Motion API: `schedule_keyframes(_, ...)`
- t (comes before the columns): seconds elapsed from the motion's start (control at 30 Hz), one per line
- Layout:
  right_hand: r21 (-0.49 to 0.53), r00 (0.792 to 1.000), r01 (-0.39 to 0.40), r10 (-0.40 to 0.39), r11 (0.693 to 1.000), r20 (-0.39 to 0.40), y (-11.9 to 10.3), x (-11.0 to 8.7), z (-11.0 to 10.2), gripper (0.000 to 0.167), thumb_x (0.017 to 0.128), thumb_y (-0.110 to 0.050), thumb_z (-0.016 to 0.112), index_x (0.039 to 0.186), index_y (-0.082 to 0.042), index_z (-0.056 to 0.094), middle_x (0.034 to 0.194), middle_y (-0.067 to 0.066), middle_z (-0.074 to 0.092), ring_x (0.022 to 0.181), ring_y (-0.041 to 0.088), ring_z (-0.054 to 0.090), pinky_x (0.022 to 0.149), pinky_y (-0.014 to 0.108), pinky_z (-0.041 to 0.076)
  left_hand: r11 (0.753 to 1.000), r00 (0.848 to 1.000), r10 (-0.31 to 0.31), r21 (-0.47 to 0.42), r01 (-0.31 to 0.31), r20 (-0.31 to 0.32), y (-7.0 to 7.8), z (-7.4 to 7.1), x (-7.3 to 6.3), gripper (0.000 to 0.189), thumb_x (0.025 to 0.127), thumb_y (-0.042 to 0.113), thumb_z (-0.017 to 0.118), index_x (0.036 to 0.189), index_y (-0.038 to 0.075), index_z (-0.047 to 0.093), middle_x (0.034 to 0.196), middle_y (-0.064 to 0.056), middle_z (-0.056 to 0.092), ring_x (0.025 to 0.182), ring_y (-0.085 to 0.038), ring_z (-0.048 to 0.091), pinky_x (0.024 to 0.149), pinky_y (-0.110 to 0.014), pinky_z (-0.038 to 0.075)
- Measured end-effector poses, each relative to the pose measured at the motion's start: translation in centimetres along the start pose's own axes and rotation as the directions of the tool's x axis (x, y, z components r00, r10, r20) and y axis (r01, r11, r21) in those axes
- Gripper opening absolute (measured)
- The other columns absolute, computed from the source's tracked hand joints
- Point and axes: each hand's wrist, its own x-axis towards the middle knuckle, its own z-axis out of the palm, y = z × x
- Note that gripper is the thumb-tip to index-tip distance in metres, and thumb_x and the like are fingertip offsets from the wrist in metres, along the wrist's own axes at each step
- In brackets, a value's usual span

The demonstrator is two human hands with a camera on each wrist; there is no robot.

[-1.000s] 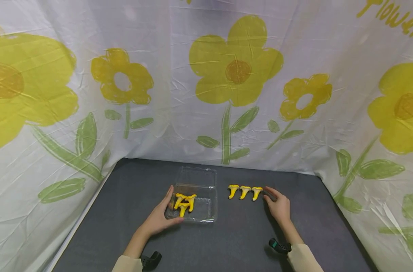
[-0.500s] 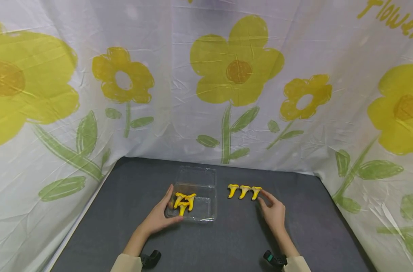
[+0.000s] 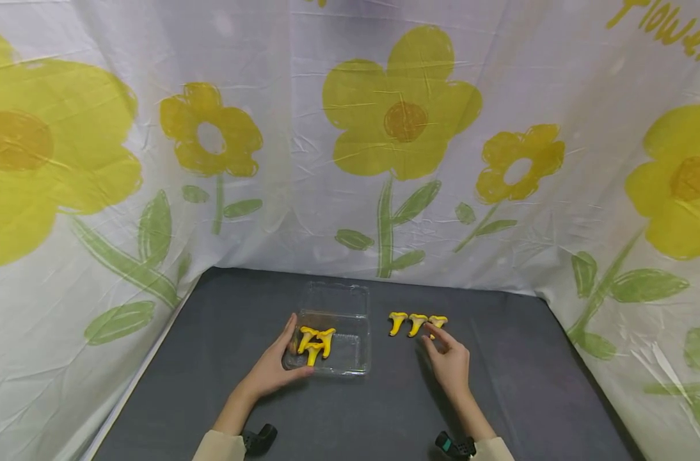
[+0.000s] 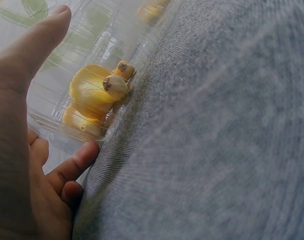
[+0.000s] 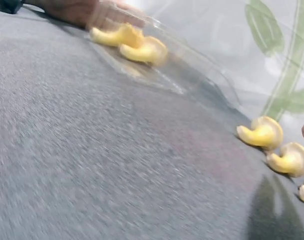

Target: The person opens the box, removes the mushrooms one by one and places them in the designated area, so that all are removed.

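My left hand [image 3: 268, 370] grips the left side of a clear plastic clamshell box [image 3: 345, 352], its thumb along the front edge. Inside, toward the left, lie three yellow chanterelle-like mushrooms [image 3: 313, 353]; the left wrist view shows these mushrooms [image 4: 89, 90] through the clear wall. To the right of the box, three similar mushrooms stand in a row: a left one [image 3: 397, 323], a middle one [image 3: 416, 324] and a right one [image 3: 439, 319]. My right hand [image 3: 451, 366] holds nothing; its loosely bent fingertips overlap the right mushroom and partly hide it.
The box's lid [image 3: 335, 298] is folded back, away from me. A dark grey cloth [image 3: 373, 416] covers the table. Behind it and at both sides hangs a white curtain [image 3: 292, 211] printed with yellow flowers. Each wrist wears a black band, such as the right band [image 3: 455, 445].
My right hand has moved left along the row, from beside the right mushroom to in front of it. My left hand and the box have stayed in place.
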Motion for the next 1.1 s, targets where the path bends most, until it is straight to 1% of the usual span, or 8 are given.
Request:
schedule_keyframes(0.07,0.010,1.000,0.015,-0.015,1.000,0.006,-0.2,-0.2,0.3,0.031,0.090,0.000,0.083,0.120,-0.007,0.081,0.110,0.013,0.081,0.040,-0.011,0.028,0.039,0.016,0.029,1.000,1.000,0.003,-0.003,-0.003,0.000,0.0,0.0,0.0,0.123,0.087,0.052,0.086,0.173,0.026,0.002,0.179,-0.005,0.002,0.161,-0.042,0.015,0.121,-0.072,0.025)
schedule_keyframes(0.17,0.041,0.999,0.041,-0.041,0.998,0.015,-0.8,-0.4,0.9,0.030,0.090,0.002,0.083,0.119,-0.005,0.081,0.109,0.014,0.081,0.040,-0.011,0.023,0.038,0.016,0.027,1.000,1.000,0.012,-0.005,-0.012,-0.001,0.0,0.0,0.1,0.123,0.087,0.050,0.087,0.173,0.026,0.002,0.179,-0.006,0.002,0.161,-0.042,0.016,0.120,-0.073,0.025)
schedule_keyframes(0.3,0.064,0.997,0.075,-0.077,0.995,0.031,-1.8,-0.1,1.8,0.030,0.089,0.004,0.083,0.118,-0.002,0.080,0.109,0.015,0.081,0.041,-0.012,0.021,0.038,0.015,0.025,1.000,1.000,0.022,0.004,-0.022,-0.007,-0.2,0.0,0.2,0.123,0.087,0.050,0.086,0.173,0.027,0.001,0.179,-0.008,0.002,0.161,-0.043,0.017,0.120,-0.073,0.025)
schedule_keyframes(0.47,0.102,0.994,0.089,-0.095,0.991,0.056,-3.0,0.4,3.0,0.030,0.089,0.004,0.083,0.119,-0.001,0.080,0.111,0.015,0.080,0.041,-0.012,0.020,0.038,0.016,0.025,1.000,1.000,0.014,0.005,-0.014,-0.016,-0.1,0.0,0.1,0.123,0.087,0.052,0.086,0.173,0.027,0.001,0.179,-0.007,0.002,0.160,-0.044,0.020,0.119,-0.073,0.026)
schedule_keyframes(0.73,0.142,0.989,0.118,-0.129,0.983,0.077,-4.6,1.0,4.7,0.030,0.087,0.004,0.085,0.116,-0.001,0.081,0.107,0.015,0.081,0.044,-0.012,0.022,0.040,0.015,0.025,1.000,1.000,-0.004,-0.011,0.004,-0.021,0.1,-0.1,0.0,0.124,0.086,0.051,0.087,0.173,0.025,0.003,0.179,-0.007,0.004,0.148,-0.046,0.045,0.117,-0.074,0.031)
schedule_keyframes(0.9,0.147,0.987,0.122,-0.136,0.982,0.089,-5.6,1.0,5.3,0.030,0.087,0.003,0.085,0.115,-0.006,0.082,0.106,0.012,0.081,0.046,-0.010,0.026,0.042,0.014,0.026,1.000,1.000,-0.007,-0.006,0.007,-0.016,0.2,-0.2,-0.1,0.123,0.086,0.052,0.087,0.173,0.026,0.003,0.179,-0.008,0.005,0.147,-0.045,0.046,0.116,-0.074,0.032)
schedule_keyframes(0.97,0.139,0.985,0.131,-0.144,0.982,0.092,-6.0,1.0,5.6,0.030,0.088,0.001,0.085,0.116,-0.008,0.082,0.091,0.013,0.080,0.046,-0.010,0.026,0.043,0.014,0.026,1.000,1.000,-0.008,0.002,0.008,-0.015,0.3,-0.2,-0.1,0.124,0.086,0.053,0.087,0.173,0.027,0.003,0.179,-0.009,0.005,0.145,-0.044,0.048,0.116,-0.073,0.033)
schedule_keyframes(1.1,0.132,0.982,0.134,-0.149,0.982,0.112,-6.7,1.0,6.1,0.031,0.089,-0.001,0.085,0.119,-0.009,0.082,0.087,0.011,0.079,0.045,-0.011,0.024,0.042,0.015,0.024,1.000,1.000,-0.005,0.010,0.005,-0.013,0.3,-0.3,-0.1,0.124,0.086,0.052,0.087,0.173,0.026,0.003,0.179,-0.009,0.006,0.146,-0.043,0.047,0.116,-0.072,0.033)
